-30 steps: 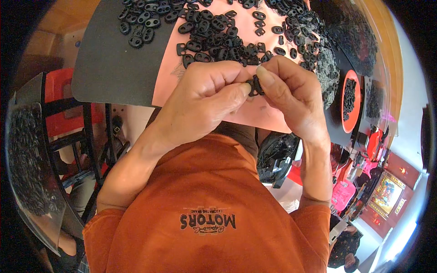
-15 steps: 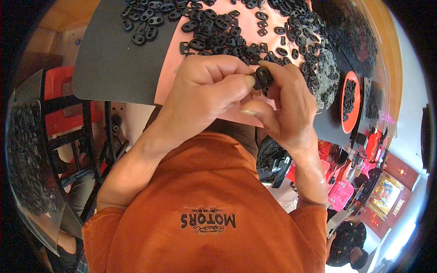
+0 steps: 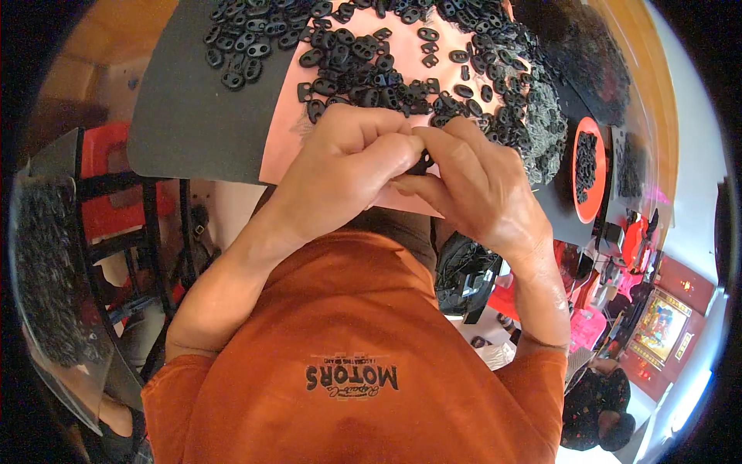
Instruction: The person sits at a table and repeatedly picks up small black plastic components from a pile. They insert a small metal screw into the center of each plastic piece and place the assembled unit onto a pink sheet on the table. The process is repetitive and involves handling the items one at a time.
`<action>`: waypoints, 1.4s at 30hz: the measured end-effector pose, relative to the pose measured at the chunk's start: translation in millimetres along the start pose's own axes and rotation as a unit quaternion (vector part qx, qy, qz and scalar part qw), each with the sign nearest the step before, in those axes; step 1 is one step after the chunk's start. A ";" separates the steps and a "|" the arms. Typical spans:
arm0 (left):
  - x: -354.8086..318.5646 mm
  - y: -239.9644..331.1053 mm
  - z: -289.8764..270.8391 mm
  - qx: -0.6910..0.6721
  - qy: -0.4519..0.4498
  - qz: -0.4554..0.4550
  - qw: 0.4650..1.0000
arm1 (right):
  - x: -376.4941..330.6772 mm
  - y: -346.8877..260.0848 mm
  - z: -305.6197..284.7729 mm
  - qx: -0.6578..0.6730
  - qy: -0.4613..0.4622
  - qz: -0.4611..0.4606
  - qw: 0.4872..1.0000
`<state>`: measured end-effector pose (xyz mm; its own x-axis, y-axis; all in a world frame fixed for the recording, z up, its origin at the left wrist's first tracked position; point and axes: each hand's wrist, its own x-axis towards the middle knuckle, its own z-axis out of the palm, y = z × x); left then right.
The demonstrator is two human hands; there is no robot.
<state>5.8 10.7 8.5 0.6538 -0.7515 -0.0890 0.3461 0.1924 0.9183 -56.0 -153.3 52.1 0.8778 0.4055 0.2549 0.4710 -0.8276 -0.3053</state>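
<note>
My left hand (image 3: 352,162) and my right hand (image 3: 487,182) meet over the near edge of a pink sheet (image 3: 286,143). Pinched between their thumbs and fingers is a small black plastic cord lock (image 3: 423,162), mostly covered by the fingers. Both hands are closed on it, the right fingers curling over its top. Just beyond the hands lie loose black cord-lock parts (image 3: 363,50), many with two holes. Another cluster of two-holed cord locks (image 3: 251,46) sits farther left on the dark tabletop (image 3: 182,124).
To the right is a heap of fine grey wiry pieces (image 3: 545,124). Beyond it an orange-red oval dish (image 3: 600,143) holds small black parts. A red chair (image 3: 104,209) stands at the left. A person in dark clothing (image 3: 595,402) is at the lower right.
My right hand has closed in toward the left, its fingers now over the cord lock, which showed more openly before. The view has shifted slightly.
</note>
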 end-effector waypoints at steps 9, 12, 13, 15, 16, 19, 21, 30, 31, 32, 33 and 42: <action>0.4 8.2 7.8 0.008 0.001 -0.030 1.000 | -4.2 9.4 -0.8 -0.027 0.019 -0.046 0.998; -0.3 3.6 6.4 0.021 -0.004 -0.034 0.999 | -4.2 7.9 1.8 -0.045 0.029 -0.046 0.998; -0.5 2.1 5.8 0.028 -0.005 -0.036 0.999 | -4.2 7.2 3.3 -0.051 0.036 -0.046 0.997; 0.5 1.4 3.4 0.048 -0.023 -0.018 0.998 | -3.7 8.2 4.2 -0.056 0.021 -0.054 0.997; 0.9 1.3 2.9 0.058 -0.033 -0.009 0.998 | -3.4 9.2 4.4 -0.058 0.013 -0.058 0.997; 0.7 3.1 4.0 0.080 -0.030 -0.036 0.996 | -3.8 12.6 5.9 -0.064 0.028 -0.081 0.994; 1.0 3.5 4.6 0.077 -0.030 -0.027 0.996 | -3.6 10.5 5.1 -0.078 0.009 -0.074 0.994; 1.0 3.1 9.6 0.047 -0.026 -0.039 0.998 | -10.7 11.8 4.6 -0.035 0.020 -0.044 0.998; 0.7 4.9 10.0 0.050 -0.027 -0.044 0.997 | -11.4 10.8 3.2 -0.019 0.018 -0.030 0.999; 0.8 4.0 9.8 0.049 -0.028 -0.045 0.997 | -12.4 10.5 2.6 -0.021 0.013 -0.028 0.999; 0.8 2.5 8.9 0.047 -0.030 -0.046 0.997 | -12.7 10.0 2.0 -0.024 0.008 -0.025 0.999; 1.1 4.6 7.0 0.081 -0.050 -0.043 0.995 | -15.2 13.5 4.8 -0.005 0.017 -0.055 0.998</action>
<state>3.4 6.3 15.4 0.5536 -0.8210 -0.1395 0.2809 0.0263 0.9594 -62.5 -168.8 39.7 0.8173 0.4804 0.3182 0.5631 -0.7829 -0.2646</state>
